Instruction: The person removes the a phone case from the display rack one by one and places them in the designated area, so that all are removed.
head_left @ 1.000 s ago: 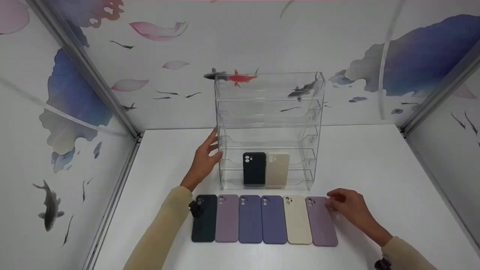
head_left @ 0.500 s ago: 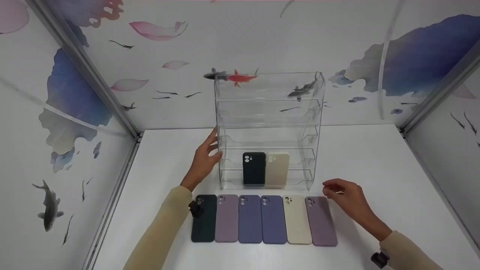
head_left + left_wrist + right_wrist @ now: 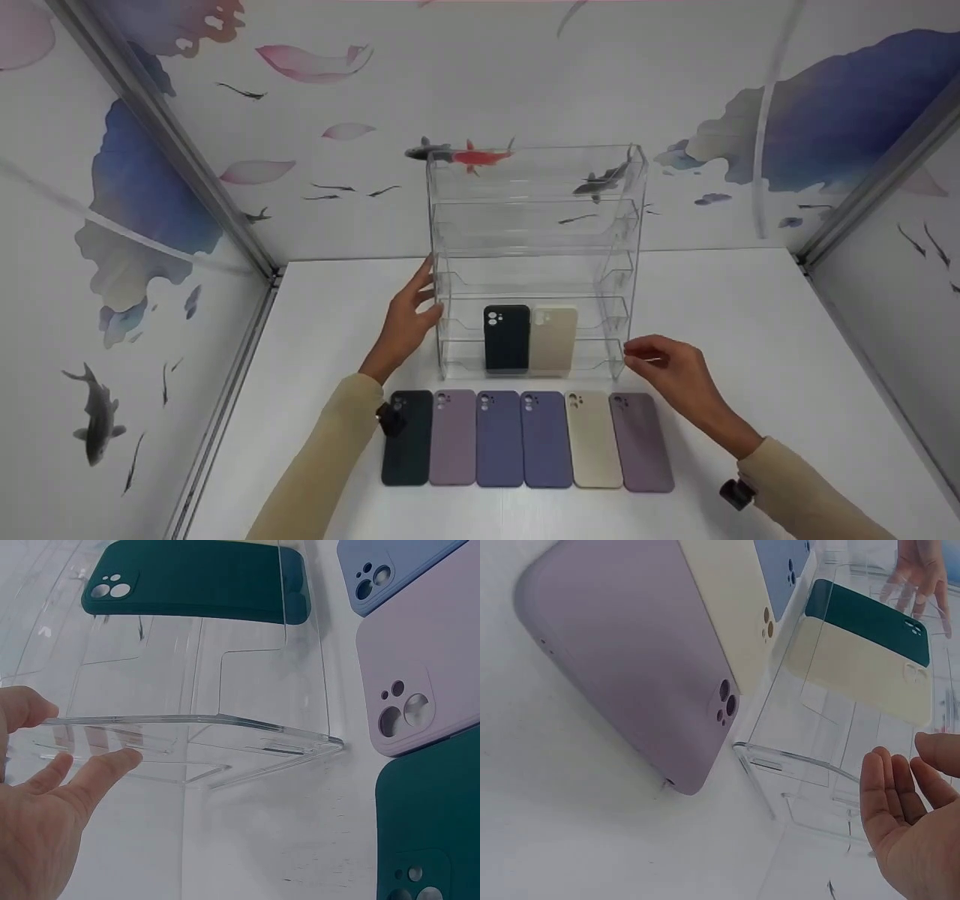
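A clear acrylic rack with several tiers stands upright on the white table. On its lowest tier, a dark green phone case leans beside a cream phone case. My left hand rests on the rack's left side, its fingers spread along the panel and the thumb at the front edge. My right hand is by the rack's lower right corner, fingers loosely bent and holding nothing. Whether its fingertips touch the panel, I cannot tell. In the right wrist view, that hand appears beside the clear side wall.
In front of the rack lies a row of phone cases: dark green, light mauve, two violet-blue ones, cream and a slightly slanted mauve case. Printed wall panels with fish and petals enclose the table's back and sides.
My right hand has left the mauve case at the row's right end and moved up and left to the rack's lower right corner. The left hand and the cases stay put.
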{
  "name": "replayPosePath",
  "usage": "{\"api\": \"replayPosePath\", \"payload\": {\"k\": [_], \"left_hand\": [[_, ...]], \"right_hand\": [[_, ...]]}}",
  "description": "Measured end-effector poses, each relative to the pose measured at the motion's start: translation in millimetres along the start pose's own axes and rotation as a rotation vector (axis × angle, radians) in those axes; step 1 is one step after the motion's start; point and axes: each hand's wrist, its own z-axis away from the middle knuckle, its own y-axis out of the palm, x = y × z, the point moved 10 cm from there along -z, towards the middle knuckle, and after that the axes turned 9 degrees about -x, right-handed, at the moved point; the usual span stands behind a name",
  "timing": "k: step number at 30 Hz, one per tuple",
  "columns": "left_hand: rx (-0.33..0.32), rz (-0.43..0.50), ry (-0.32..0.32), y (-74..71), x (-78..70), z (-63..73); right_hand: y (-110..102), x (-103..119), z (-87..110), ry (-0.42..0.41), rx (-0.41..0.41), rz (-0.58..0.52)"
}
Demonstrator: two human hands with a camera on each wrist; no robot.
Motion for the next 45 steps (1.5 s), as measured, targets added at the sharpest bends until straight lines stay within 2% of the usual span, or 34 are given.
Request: {"api": "replayPosePath", "payload": {"k": [10, 16, 26, 35, 45], "left_hand": [[0.001, -0.02, -0.021, -0.4, 1.4, 0.0], [-0.006, -0.014, -0.022, 0.3, 2.6, 0.1], [-0.006, 0.011, -0.019, 0.8, 2.3, -0.1], [-0.001, 0.029, -0.012, 0.0, 3.2, -0.9], [-0.008, -0.003, -0.014, 0.1, 3.1, -1.5]], "right_hand": [[18.1, 11.2, -13.4, -0.006, 0.043, -0.042], [24.6, 15.6, -22.6, -0.025, 0.038, -0.051], [34.5, 15.7, -35.7, -0.019, 0.046, -0.012], [43.6, 21.8, -39.6, -0.024, 0.053, -0.014], [52.8, 24.3, -42.7, -0.037, 0.043, -0.029]]}}
